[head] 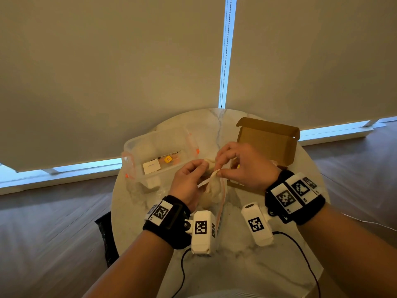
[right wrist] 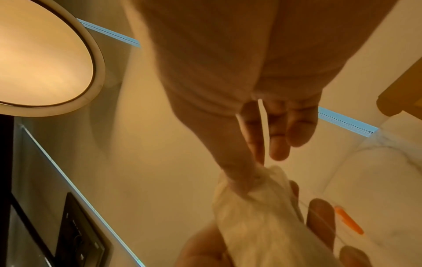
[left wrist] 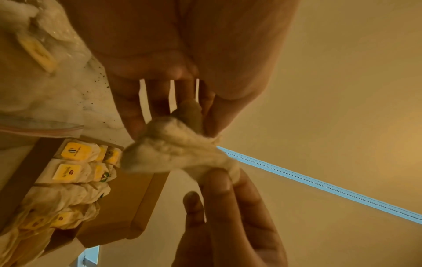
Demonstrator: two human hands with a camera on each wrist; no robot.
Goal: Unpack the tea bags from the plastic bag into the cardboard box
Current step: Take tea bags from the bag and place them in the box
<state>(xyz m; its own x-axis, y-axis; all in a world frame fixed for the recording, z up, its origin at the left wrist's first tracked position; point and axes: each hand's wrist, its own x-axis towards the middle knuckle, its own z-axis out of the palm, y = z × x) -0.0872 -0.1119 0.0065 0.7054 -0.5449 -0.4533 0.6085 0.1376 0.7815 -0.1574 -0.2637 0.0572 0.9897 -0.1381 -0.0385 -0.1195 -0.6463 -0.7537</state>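
The cardboard box [left wrist: 128, 204] is lying open on the desk [head: 214, 265], holding rows of yellow-tagged tea bags [left wrist: 75, 169]. The plastic bag [head: 214, 196], still holding more, is sitting between the wrists. Both hands are holding one tea bag [left wrist: 180, 153] above it: the left hand [head: 189, 181] is pinching one end, the right hand [head: 242, 166] the other, its remaining fingers [right wrist: 292, 130] hanging loose. Its long axis is probably running roughly hand to hand.
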